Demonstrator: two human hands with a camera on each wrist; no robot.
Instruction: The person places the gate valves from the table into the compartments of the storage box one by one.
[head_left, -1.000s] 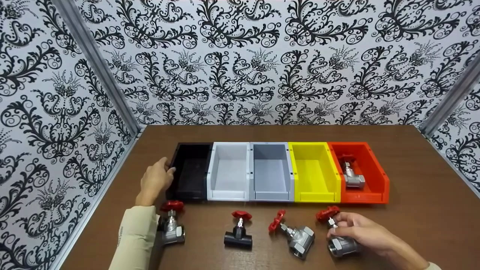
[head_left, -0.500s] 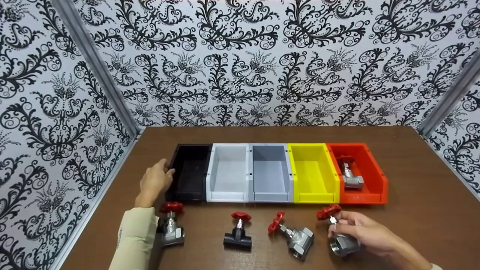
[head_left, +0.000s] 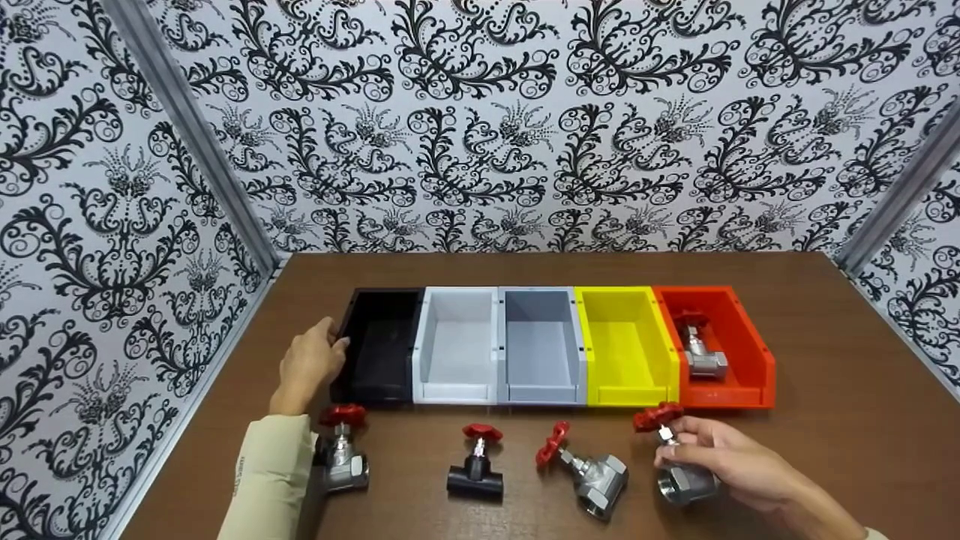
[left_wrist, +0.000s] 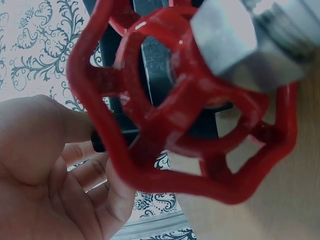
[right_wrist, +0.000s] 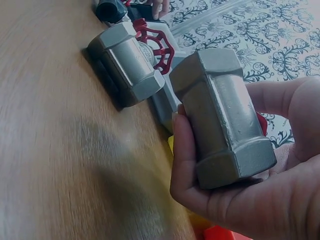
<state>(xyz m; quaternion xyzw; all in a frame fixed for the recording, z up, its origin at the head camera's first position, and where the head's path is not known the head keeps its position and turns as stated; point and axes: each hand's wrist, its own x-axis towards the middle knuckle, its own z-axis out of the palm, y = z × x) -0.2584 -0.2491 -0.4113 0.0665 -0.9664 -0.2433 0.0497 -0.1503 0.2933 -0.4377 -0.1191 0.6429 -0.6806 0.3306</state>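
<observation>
My left hand [head_left: 311, 360] pinches the left wall of the black bin [head_left: 382, 356]; in the left wrist view the thumb lies on the bin's edge, partly behind a red handwheel [left_wrist: 175, 120]. That wheel belongs to a metal valve [head_left: 346, 469] standing by my left sleeve. With thumb and fingers my right hand [head_left: 724, 457] grips another metal valve [head_left: 684, 481], its red wheel tilted up and left. The right wrist view shows this valve's body [right_wrist: 220, 120] held off the table. Left of it lies a metal valve [head_left: 600, 480], then a black valve [head_left: 477, 476].
White [head_left: 459, 392], grey [head_left: 541, 394] and yellow [head_left: 631, 395] bins adjoin the black one in a row. A red-orange bin [head_left: 754, 337] ends the row and contains a metal valve [head_left: 703, 360]. Brown tabletop [head_left: 847, 405] surrounds them; patterned walls [head_left: 525, 150] rise behind and left.
My right hand has raised and tilted its valve slightly, lifting it a little toward the bins. The left hand stays on the black bin. The head view shifted slightly at first.
</observation>
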